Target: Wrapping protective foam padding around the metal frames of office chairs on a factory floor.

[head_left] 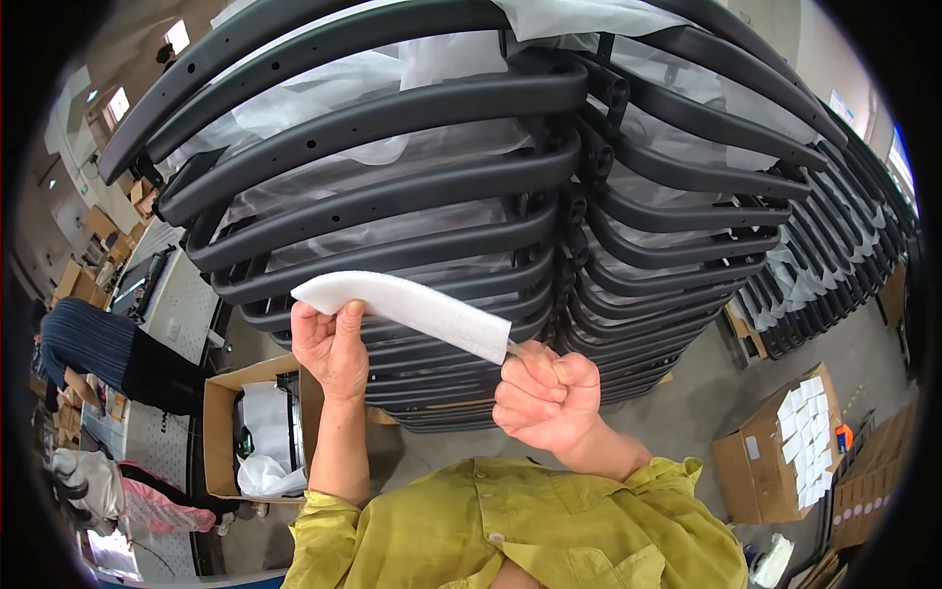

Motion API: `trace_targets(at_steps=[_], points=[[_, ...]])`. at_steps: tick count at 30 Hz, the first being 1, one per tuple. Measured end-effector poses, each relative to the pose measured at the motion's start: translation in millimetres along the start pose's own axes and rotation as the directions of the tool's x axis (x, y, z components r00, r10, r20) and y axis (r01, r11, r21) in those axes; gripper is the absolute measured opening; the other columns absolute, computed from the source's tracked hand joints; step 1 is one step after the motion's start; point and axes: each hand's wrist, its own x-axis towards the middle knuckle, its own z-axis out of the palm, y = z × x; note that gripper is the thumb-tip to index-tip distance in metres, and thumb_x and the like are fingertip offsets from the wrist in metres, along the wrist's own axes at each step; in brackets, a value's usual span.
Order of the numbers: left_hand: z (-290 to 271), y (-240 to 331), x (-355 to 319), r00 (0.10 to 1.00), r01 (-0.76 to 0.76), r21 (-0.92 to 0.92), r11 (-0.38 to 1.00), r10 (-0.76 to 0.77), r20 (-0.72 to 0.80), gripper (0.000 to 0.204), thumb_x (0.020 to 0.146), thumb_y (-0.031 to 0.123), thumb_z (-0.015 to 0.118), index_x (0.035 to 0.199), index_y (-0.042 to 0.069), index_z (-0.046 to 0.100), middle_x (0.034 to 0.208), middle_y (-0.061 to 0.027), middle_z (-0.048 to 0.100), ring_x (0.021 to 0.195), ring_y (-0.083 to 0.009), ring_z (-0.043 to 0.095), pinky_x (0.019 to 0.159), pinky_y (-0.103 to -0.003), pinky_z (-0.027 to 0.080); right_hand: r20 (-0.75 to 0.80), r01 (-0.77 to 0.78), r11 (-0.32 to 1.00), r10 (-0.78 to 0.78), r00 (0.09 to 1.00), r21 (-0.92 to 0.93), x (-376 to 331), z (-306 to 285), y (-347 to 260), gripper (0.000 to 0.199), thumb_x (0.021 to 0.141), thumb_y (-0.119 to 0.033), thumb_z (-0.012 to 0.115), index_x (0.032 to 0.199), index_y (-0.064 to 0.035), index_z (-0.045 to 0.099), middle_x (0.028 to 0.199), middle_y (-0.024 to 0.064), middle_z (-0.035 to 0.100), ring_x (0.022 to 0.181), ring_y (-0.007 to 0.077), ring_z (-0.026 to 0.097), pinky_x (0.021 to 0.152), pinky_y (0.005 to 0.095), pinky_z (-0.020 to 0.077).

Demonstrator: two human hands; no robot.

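A white foam strip (407, 309), bent in a shallow curve, stretches between my hands in front of a tall stack of black curved metal frames (432, 187). My left hand (334, 348) pinches the strip's left end between thumb and fingers. At the other end, my right hand (549, 393) is closed in a fist. A thin, clear strip (517, 348) runs from the foam's end into these fingers; most of it is hidden. Thin white wrapping sheets (343, 113) lie between the stacked frames.
Another stack of black frames (824, 265) stands at the right. A cardboard box (751, 461) with white pieces is at lower right. An open carton (221, 432) holds wrapped parts at left. Beyond it, a person (98, 348) bends over a long workbench (177, 304).
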Motion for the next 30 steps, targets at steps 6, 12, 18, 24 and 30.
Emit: trace_targets(at_steps=[6,12,18,24,30], points=[[-4.2,-4.4,2.8,0.999,-0.016,0.058,0.998,0.018,-0.035,0.021,0.076,-0.003,0.057,0.095,0.0,0.046,0.09,-0.0092,0.057,0.079,-0.0132,0.056,0.072,-0.025,0.046,0.022,-0.021,0.997,0.02,1.0,0.077,-1.8,-4.5,-1.0,0.011,0.071,-0.014,0.053,0.065,-0.0048,0.054,0.05,-0.0031,0.04,0.046,0.0085,0.038,0.047,0.0224,0.0286],[-6.4,-6.8,5.9,0.999,0.003,0.071,0.997,0.001,-0.053,0.021,0.075,-0.003,0.058,0.092,0.001,0.046,0.09,-0.0098,0.058,0.08,-0.0131,0.056,0.073,-0.024,0.046,0.104,-0.012,0.986,-0.005,0.995,0.169,-2.8,-6.0,-3.3,0.011,0.075,-0.015,0.051,0.072,-0.005,0.055,0.054,-0.0043,0.041,0.048,0.0085,0.038,0.05,0.0218,0.03],[-7.7,10.7,24.6,0.997,-0.039,0.107,0.993,0.045,-0.056,0.024,0.072,-0.002,0.063,0.09,0.001,0.047,0.085,-0.0096,0.059,0.075,-0.0113,0.057,0.071,-0.023,0.046,0.028,0.027,0.984,-0.032,0.999,0.174,-9.7,-24.6,-11.3,0.012,0.08,-0.017,0.049,0.082,-0.0057,0.054,0.061,-0.0039,0.042,0.055,0.0082,0.04,0.052,0.0221,0.0312],[2.6,61.7,54.4,0.956,-0.27,0.354,0.896,0.204,0.213,0.026,0.073,-0.003,0.062,0.094,0.0,0.046,0.085,-0.0155,0.059,0.074,-0.0142,0.056,0.067,-0.022,0.046,-0.12,-0.003,0.994,0.017,0.993,0.112,-14.1,-31.9,-14.2,0.022,0.083,-0.022,0.048,0.09,-0.0015,0.055,0.064,-0.0027,0.045,0.058,0.0091,0.041,0.053,0.0222,0.0329],[21.5,101.9,76.1,0.973,-0.212,0.54,0.814,0.124,0.195,0.019,0.074,0.003,0.063,0.089,-0.001,0.051,0.077,-0.0039,0.058,0.064,-0.0045,0.053,0.059,-0.015,0.043,-0.515,-0.022,0.807,-0.355,0.78,-0.59,-27.4,-42.2,-17.4,0.017,0.081,-0.016,0.054,0.086,-0.0004,0.058,0.066,0.003,0.056,0.059,0.009,0.051,0.05,0.0191,0.0392]])
